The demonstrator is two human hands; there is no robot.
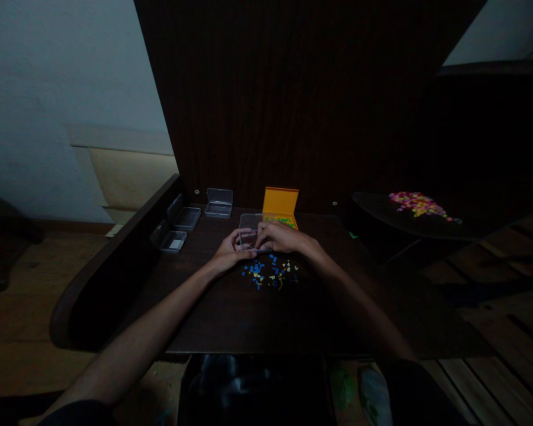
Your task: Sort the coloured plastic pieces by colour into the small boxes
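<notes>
My left hand (232,248) is closed on the left side of a clear plastic box (250,219), whose transparent lid stands raised. Over the same box, my right hand (281,238) has its fingers bent together at the inside; whatever they pinch is too small to make out. Just in front of both hands lies a loose scatter of small blue pieces (256,269) and pale yellow pieces (288,267). Behind my right hand an orange case (281,200) stands with its lid up, holding small green pieces (279,220).
Three more clear boxes stand with lids up at the left: a back one (218,208), a middle one (188,218) and a front one (174,242) holding something white. A raised wooden side (115,266) bounds the left. Colourful bits (420,204) are heaped on a dark surface at right.
</notes>
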